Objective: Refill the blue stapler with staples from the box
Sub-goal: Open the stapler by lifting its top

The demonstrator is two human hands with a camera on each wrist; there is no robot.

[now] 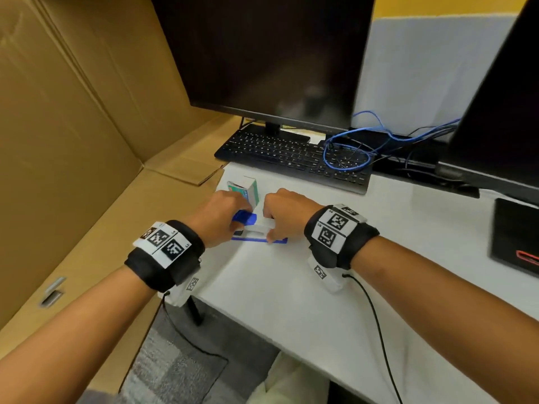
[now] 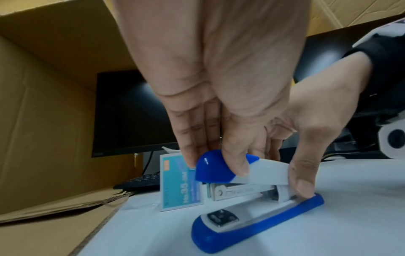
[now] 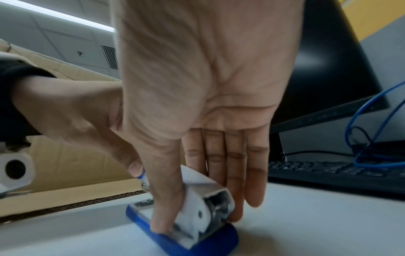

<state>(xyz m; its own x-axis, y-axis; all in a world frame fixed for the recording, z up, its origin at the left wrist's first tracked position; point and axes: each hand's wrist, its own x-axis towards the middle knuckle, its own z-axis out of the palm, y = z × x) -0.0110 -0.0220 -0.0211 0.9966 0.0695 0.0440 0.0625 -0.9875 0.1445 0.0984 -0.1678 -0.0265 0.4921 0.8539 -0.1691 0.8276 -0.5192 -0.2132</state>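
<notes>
Currently the blue stapler [image 2: 252, 218] sits on the white desk [image 1: 306, 287], its top arm raised. Left hand [image 1: 217, 212] pinches the blue cap; right hand [image 1: 284, 211] presses the rear base, its grip holding the hinge end. Staple box [image 2: 179, 183] stands just behind.

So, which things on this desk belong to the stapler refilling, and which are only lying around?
Belongs to the job:
- blue and white plastic stapler, gripped at its head by the left hand and steadied at the hinge end by the right hand
- teal and white cardboard staple box, behind the stapler

Just lying about:
- black keyboard
- black monitor
- blue cable
- brown cardboard box
</notes>
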